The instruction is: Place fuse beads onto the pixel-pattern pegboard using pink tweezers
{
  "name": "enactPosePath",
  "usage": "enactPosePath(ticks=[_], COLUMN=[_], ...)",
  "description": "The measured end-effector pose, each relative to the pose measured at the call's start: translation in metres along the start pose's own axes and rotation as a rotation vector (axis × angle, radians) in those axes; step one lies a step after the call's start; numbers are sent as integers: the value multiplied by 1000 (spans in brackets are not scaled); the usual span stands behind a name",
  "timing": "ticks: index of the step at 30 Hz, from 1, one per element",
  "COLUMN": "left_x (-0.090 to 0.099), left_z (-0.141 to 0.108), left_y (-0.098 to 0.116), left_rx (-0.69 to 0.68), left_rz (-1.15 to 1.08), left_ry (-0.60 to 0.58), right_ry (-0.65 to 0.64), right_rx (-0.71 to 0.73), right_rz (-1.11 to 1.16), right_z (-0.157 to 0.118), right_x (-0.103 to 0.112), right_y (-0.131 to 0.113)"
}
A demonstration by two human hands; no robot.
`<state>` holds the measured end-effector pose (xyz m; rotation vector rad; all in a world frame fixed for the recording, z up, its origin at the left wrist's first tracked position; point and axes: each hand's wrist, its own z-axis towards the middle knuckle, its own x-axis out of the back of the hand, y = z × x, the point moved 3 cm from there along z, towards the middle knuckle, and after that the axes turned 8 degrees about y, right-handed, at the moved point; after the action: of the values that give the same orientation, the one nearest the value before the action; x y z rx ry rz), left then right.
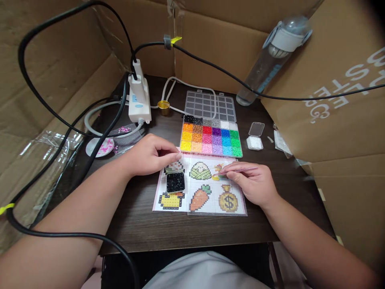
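Observation:
Pink tweezers (247,169) are pinched in my right hand (255,180), their tips over the right part of a clear pegboard (216,214). The board lies on a printed pattern sheet (155,206) showing a carrot (200,198), a money bag (230,200) and a green-and-white figure (201,171). My left hand (153,154) rests at the sheet's upper left, fingers together by the raised lid of a small box of black beads (175,182). Whether those fingers grip the lid is unclear. Behind the sheet stands an open sorting box (211,136) of coloured beads.
A white power strip (139,100) with black cables stands at the back left, near a gold cup (164,107). A small box of white beads (254,143) and a bottle (270,60) are right. Cardboard walls surround the table (186,233).

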<state>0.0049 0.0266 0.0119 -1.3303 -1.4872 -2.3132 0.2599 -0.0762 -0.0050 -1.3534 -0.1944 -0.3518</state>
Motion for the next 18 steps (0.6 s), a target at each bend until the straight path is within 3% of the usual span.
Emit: enactPosePath(ticks=[11, 15, 18], left_x=[0, -2, -3], left_z=[-1, -3, -4], left_y=[-2, -3, -4], left_rx=[-11, -29, -26], left_rz=[1, -1, -13], left_ry=[-8, -31, -24], right_ry=[59, 178, 215], right_rx=[-37, -3, 63], right_rz=[52, 22, -28], right_z=[2, 23, 46], right_x=[4, 0, -18], right_y=[-1, -16, -33])
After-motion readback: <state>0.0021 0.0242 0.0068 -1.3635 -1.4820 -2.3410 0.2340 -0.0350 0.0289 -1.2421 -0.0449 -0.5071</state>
